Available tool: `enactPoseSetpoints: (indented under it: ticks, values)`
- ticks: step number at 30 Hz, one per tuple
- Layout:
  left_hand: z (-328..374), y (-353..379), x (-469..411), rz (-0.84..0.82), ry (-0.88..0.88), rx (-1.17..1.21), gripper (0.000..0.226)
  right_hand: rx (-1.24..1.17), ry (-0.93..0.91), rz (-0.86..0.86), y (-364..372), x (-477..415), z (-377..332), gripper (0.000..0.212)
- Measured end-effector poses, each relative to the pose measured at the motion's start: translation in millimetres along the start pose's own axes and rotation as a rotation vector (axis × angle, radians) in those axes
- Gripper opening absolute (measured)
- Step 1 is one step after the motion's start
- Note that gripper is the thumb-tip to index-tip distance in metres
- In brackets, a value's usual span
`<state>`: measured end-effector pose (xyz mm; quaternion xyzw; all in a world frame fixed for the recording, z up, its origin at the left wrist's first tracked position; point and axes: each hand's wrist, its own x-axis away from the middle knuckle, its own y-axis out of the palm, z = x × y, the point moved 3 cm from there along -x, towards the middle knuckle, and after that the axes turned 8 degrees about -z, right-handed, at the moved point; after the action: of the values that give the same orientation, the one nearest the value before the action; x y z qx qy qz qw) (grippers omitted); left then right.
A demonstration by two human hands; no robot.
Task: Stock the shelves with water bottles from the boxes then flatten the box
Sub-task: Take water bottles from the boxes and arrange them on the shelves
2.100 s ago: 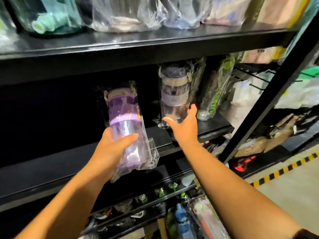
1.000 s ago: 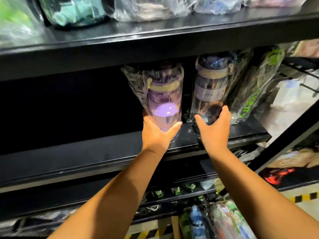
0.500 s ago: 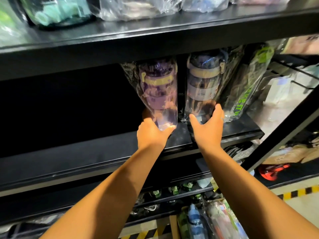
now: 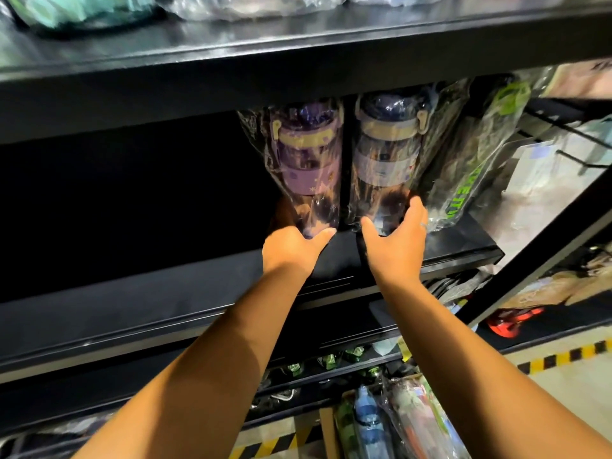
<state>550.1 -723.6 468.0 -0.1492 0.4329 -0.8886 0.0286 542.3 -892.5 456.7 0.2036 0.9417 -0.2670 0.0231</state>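
Lower centre, the left grip [image 4: 291, 250] is clamped round the base of the purple bottle [image 4: 308, 167]. Just right of it, the right grip [image 4: 394, 250] cups the base of the navy bottle [image 4: 384, 160] between thumb and fingers. Both bottles are upright, side by side, on the middle shelf [image 4: 198, 293]. They look empty and light, hard plastic in slick, crinkly wrap. Hold them low on the body, not by the film. Farther right leans a green-lettered pack [image 4: 463, 180].
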Motion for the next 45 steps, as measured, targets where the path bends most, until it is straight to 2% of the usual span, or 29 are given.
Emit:
enactPoseSetpoints:
  ticks: [6, 7, 10, 12, 17, 20, 26, 34, 37, 40, 45]
  values:
    - [-7.9, 0.3, 4.0, 0.009, 0.039, 0.061, 0.052, 0.014, -0.011, -0.012, -3.5, 3.2, -0.4, 0.088]
    - [-10.8, 0.0, 6.9, 0.016, 0.049, 0.071, 0.056, 0.021, -0.011, -0.020, -4.4, 4.4, -0.8, 0.091]
    - [-26.3, -0.2, 20.7, 0.067, 0.134, 0.037, 0.089, 0.038, -0.022, -0.045, -6.7, 19.7, -0.3, 0.095]
    - [-40.2, -1.3, 32.8, 0.121, 0.222, -0.026, 0.093, 0.076, -0.080, -0.075, -4.5, 41.1, 1.9, 0.092]
    - [-94.8, -11.0, 75.0, 0.194, 0.388, -0.221, 0.083, 0.383, -0.293, -0.302, 29.1, 122.5, 7.1, 0.079]
    - [-145.2, -28.4, 106.5, 0.260, 0.399, -0.360, 0.078, 0.498, -0.427, -0.425, 58.5, 172.1, -5.3, 0.077]
    - [-281.9, -66.8, 188.1, 0.314, 0.245, -0.323, 0.080, 0.593, -0.685, -0.688, 128.4, 278.6, -43.5, 0.074]
    - [-491.8, -91.5, 362.6, 0.351, -0.095, -0.257, 0.078, 0.688, -0.828, -1.017, 225.6, 463.7, -83.7, 0.074]
    - [-549.1, -108.0, 426.4, 0.381, -0.206, -0.261, 0.076, 0.726, -0.889, -1.108, 252.9, 535.8, -93.0, 0.073]
    - [-600.1, -119.3, 477.6, 0.335, -0.351, -0.296, 0.079, 0.754, -0.920, -1.187, 275.7, 598.3, -102.8, 0.076]
    - [-660.0, -136.6, 512.0, 0.264, -0.507, -0.305, 0.081, 0.709, -0.919, -1.353, 309.6, 656.9, -112.1, 0.080]
